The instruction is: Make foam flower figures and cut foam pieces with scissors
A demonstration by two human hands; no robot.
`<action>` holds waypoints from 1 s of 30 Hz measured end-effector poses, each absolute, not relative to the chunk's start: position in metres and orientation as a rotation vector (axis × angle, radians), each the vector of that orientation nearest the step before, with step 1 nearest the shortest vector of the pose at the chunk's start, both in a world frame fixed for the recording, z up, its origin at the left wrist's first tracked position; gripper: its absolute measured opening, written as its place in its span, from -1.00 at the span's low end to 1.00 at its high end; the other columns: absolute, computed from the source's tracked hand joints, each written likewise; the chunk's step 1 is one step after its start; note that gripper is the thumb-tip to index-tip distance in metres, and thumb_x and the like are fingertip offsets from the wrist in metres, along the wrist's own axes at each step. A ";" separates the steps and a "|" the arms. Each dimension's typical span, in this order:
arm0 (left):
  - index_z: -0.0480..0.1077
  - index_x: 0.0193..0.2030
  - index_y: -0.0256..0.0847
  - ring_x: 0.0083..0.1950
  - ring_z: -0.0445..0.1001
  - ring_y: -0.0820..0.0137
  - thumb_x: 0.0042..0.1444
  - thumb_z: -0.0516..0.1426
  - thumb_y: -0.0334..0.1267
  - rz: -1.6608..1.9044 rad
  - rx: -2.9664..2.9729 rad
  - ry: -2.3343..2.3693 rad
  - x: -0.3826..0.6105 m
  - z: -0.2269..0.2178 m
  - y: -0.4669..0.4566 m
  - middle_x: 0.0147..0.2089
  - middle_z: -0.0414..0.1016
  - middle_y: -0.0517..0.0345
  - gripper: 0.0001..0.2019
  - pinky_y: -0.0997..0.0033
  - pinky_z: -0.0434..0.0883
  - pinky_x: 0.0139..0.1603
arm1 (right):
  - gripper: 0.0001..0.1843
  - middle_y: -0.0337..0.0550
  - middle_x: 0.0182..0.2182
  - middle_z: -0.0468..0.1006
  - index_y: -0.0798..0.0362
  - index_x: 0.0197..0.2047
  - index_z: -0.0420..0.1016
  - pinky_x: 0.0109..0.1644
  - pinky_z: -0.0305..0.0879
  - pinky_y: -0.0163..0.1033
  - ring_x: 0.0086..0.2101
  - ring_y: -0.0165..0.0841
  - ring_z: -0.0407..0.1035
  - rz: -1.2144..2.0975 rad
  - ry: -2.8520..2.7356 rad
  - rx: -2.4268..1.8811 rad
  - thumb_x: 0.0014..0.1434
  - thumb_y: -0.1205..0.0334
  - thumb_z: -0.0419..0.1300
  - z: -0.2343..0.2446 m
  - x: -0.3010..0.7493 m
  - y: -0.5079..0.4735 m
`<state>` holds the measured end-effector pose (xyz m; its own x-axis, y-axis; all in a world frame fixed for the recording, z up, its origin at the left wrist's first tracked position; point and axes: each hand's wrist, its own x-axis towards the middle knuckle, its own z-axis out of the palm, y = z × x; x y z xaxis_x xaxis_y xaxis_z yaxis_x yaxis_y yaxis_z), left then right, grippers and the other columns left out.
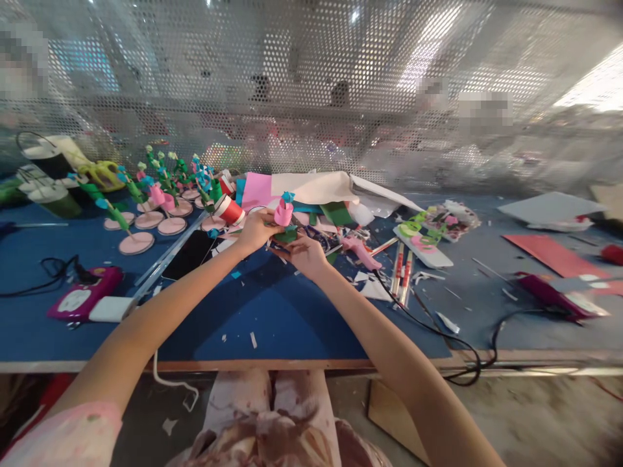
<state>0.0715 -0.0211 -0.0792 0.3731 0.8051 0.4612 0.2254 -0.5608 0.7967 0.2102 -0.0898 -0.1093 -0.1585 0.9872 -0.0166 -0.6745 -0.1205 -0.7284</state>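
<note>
Bright, even daylight. The strongest source is upper right, where a white glow (601, 81) behind the perforated screen (311, 91) is blown out. Small glare spots are scattered across the mesh.

The blue mat (272, 311) is evenly lit. Shadows are soft and only faint beside my forearms. It is dimmer below the table edge.

The sharpest zone is the centre: my left hand (256, 230) pinching the pink paper roll (283, 213), and my right hand (304, 254) on the green paper piece (287, 235).

The right edge is smeared and the magenta tool (559, 295) is streaked. Wide-lens bowing shows in the screen's rail. Everything behind the mesh is out of focus. There are blocky mosaic patches upper left and upper right.
</note>
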 end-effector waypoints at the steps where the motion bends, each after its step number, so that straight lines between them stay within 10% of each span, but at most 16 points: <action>1: 0.57 -0.48 -0.24 -0.21 0.52 0.31 -0.13 0.35 -0.19 1.171 1.993 0.887 0.071 -0.079 -0.021 -0.18 0.60 0.01 -0.85 0.39 0.43 -0.17 | -0.70 -0.24 -0.48 0.60 0.03 -0.39 0.39 0.06 0.42 0.11 -0.25 -0.28 0.53 1.634 -0.677 -0.608 -0.19 0.54 0.01 -0.109 0.210 -0.090; 30: 0.59 -0.38 -0.20 -0.14 0.55 0.27 -0.08 0.30 -0.37 1.235 2.169 0.842 0.066 -0.089 -0.012 -0.16 0.62 0.05 -0.93 0.31 0.44 -0.05 | -0.77 -0.02 -0.38 0.61 0.04 -0.40 0.36 0.12 0.30 0.20 -0.24 -0.14 0.50 1.741 -0.464 -0.421 -0.22 0.33 -0.01 -0.106 0.220 -0.092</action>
